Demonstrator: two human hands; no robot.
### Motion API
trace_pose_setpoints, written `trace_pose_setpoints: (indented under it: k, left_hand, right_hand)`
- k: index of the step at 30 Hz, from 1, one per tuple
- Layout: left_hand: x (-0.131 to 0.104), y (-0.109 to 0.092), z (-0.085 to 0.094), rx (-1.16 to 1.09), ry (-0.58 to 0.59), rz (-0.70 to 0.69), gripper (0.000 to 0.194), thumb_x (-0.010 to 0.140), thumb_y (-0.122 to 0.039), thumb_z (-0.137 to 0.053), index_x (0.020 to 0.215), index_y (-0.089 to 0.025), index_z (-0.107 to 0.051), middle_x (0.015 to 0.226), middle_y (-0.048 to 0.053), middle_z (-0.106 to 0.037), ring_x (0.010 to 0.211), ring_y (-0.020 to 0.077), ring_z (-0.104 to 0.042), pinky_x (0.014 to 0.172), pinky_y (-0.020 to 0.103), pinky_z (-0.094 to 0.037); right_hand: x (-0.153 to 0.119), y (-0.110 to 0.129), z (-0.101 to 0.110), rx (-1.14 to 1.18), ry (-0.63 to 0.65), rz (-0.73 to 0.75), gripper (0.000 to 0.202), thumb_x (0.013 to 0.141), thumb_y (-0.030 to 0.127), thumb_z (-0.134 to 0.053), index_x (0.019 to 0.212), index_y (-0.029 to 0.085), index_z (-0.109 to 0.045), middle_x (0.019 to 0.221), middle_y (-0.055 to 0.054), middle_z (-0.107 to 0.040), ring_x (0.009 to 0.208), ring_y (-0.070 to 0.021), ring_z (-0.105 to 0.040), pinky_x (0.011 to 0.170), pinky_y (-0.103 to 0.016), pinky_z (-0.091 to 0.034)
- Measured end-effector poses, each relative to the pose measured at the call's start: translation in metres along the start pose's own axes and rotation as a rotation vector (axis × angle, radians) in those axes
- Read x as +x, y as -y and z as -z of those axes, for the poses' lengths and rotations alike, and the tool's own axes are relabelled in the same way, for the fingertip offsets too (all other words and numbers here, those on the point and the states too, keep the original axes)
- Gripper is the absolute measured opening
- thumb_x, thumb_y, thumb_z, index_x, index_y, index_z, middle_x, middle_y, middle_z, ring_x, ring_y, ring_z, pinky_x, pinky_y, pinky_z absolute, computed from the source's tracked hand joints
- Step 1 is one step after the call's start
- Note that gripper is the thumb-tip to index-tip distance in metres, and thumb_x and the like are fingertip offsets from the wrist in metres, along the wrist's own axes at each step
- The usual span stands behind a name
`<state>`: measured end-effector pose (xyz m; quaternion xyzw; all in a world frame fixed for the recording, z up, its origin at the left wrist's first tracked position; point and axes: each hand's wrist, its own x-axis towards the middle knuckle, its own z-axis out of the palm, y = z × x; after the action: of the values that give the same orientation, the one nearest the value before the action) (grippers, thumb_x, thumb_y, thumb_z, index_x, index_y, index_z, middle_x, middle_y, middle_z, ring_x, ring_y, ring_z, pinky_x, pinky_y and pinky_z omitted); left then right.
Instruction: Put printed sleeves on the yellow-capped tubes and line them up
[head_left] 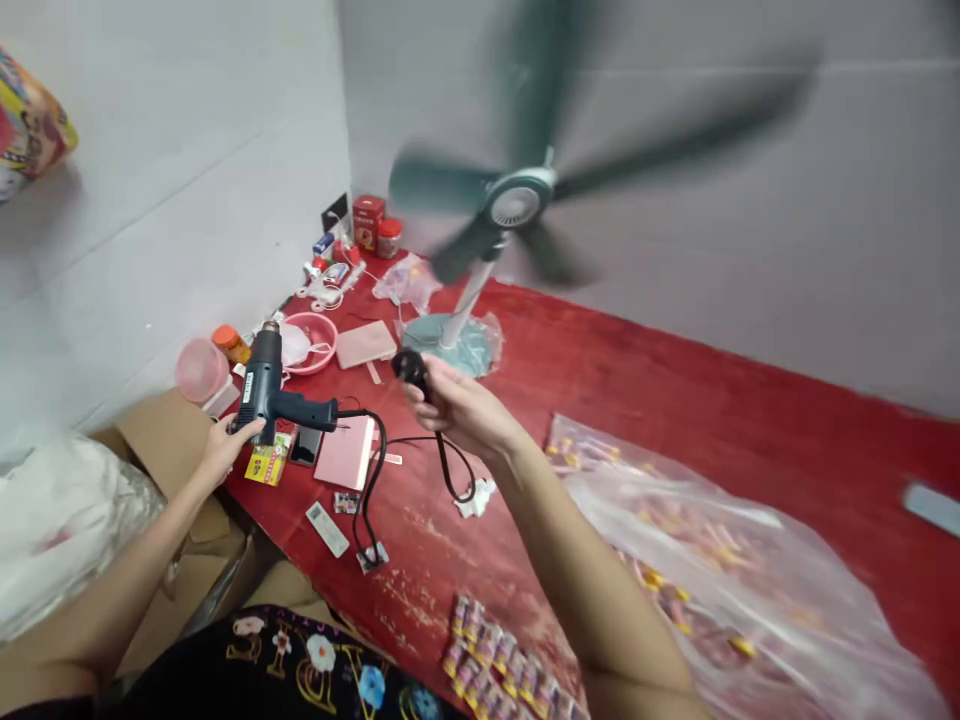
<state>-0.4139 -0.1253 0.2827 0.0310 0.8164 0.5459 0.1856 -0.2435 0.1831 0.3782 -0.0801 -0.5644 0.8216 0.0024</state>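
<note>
My left hand [225, 447] is closed on the rear end of a dark blue heat gun [264, 385], whose metal nozzle points up and away. From its handle a black cord [381, 440] loops down to the red table and across toward the right. The black plug [409, 368] at the cord's end is held in the closed fingers of my right hand [457, 402], raised above the table in front of the fan's base.
A green fan [517, 205] spins at the back of the red table [645, 370]. Pink notebooks [345, 452], a phone [306, 445] and a pink basin [311, 343] lie left. Small packets [502, 660] sit in front; a plastic bag [720, 560] of pink-yellow items is right.
</note>
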Motion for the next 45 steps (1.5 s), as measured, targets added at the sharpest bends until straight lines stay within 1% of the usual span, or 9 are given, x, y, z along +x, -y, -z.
trace_pose_setpoints:
  k: [5,10,13,23,28,32,36,40,45]
  left_hand:
    - [0.041,0.035,-0.021,0.107,0.06,-0.007,0.047,0.062,-0.044,-0.087,0.095,-0.014,-0.071,0.086,0.004,-0.072,0.081,0.02,-0.062,0.074,0.031,-0.047]
    - [0.087,0.083,-0.117,0.502,0.382,-0.027,0.058,0.07,-0.059,-0.075,0.11,-0.019,-0.068,0.107,0.008,-0.073,0.1,0.0254,-0.068,0.082,0.032,-0.05]
    - [0.112,0.091,-0.177,0.566,0.502,-0.068,0.06,0.066,-0.058,-0.078,0.11,-0.018,-0.067,0.11,0.01,-0.071,0.104,0.0285,-0.068,0.085,0.034,-0.05]
    - [0.159,0.111,-0.278,0.663,0.724,-0.243,0.069,0.062,-0.058,-0.081,0.115,-0.017,-0.063,0.117,0.011,-0.066,0.108,0.0314,-0.066,0.094,0.041,-0.05]
    - [0.22,0.085,-0.254,0.477,0.701,-0.388,0.048,0.083,-0.063,-0.065,0.103,-0.02,-0.07,0.103,0.006,-0.072,0.094,0.0225,-0.069,0.084,0.032,-0.052]
    - [0.354,0.051,-0.182,0.387,0.289,-0.489,0.041,0.105,-0.036,-0.031,0.117,-0.015,-0.065,0.115,0.009,-0.071,0.103,0.0148,-0.065,0.092,0.025,-0.047]
    - [0.494,0.058,-0.14,0.519,0.238,-0.398,0.033,0.102,-0.029,-0.041,0.112,-0.01,-0.067,0.107,0.015,-0.072,0.097,0.0211,-0.067,0.091,0.033,-0.048]
    - [0.565,0.096,-0.161,0.678,0.407,-0.361,0.022,0.095,-0.022,-0.054,0.105,-0.014,-0.072,0.106,0.013,-0.074,0.096,0.0207,-0.069,0.087,0.029,-0.05]
    - [0.588,0.14,-0.204,0.795,0.502,-0.395,0.041,0.1,-0.029,-0.044,0.138,-0.023,-0.058,0.125,0.009,-0.07,0.109,0.0218,-0.067,0.094,0.032,-0.049]
  right_hand:
    - [0.098,0.003,0.013,-0.172,-0.1,-0.001,0.051,0.071,0.062,-0.075,0.098,0.023,-0.058,0.072,0.003,-0.053,0.049,-0.0067,-0.034,0.042,-0.019,-0.019]
    - [0.172,-0.012,0.062,-0.8,-0.417,0.055,0.03,0.082,0.05,-0.062,0.09,0.021,-0.061,0.069,0.0,-0.056,0.059,-0.0127,-0.046,0.054,-0.026,-0.035]
    - [0.212,-0.024,0.079,-1.006,-0.456,0.055,0.023,0.082,0.042,-0.057,0.087,0.02,-0.062,0.077,-0.005,-0.064,0.071,-0.0185,-0.057,0.068,-0.032,-0.044]
    - [0.353,-0.091,0.092,-0.632,-0.453,0.147,0.034,0.083,0.049,-0.056,0.098,0.019,-0.059,0.076,-0.003,-0.063,0.057,-0.0118,-0.048,0.053,-0.025,-0.04]
    - [0.401,-0.099,0.121,-0.496,-0.605,0.19,0.032,0.082,0.047,-0.058,0.097,0.02,-0.057,0.077,-0.002,-0.063,0.055,-0.0098,-0.047,0.049,-0.023,-0.038]
    - [0.442,-0.087,0.16,-0.472,-0.759,0.256,0.024,0.084,0.043,-0.058,0.094,0.022,-0.053,0.077,-0.001,-0.062,0.055,-0.0111,-0.051,0.045,-0.022,-0.04]
    - [0.508,-0.066,0.203,-0.533,-0.915,0.332,0.01,0.085,0.029,-0.054,0.091,0.021,-0.054,0.075,0.0,-0.058,0.054,-0.0117,-0.053,0.05,-0.027,-0.049]
    - [0.596,-0.074,0.232,-0.504,-0.926,0.27,0.015,0.084,0.013,-0.049,0.095,0.019,-0.055,0.074,0.0,-0.058,0.055,-0.0131,-0.057,0.061,-0.034,-0.058]
    - [0.695,-0.135,0.257,-0.495,-1.033,0.084,0.02,0.08,0.003,-0.048,0.092,0.018,-0.054,0.084,-0.002,-0.062,0.078,-0.0172,-0.068,0.083,-0.041,-0.059]
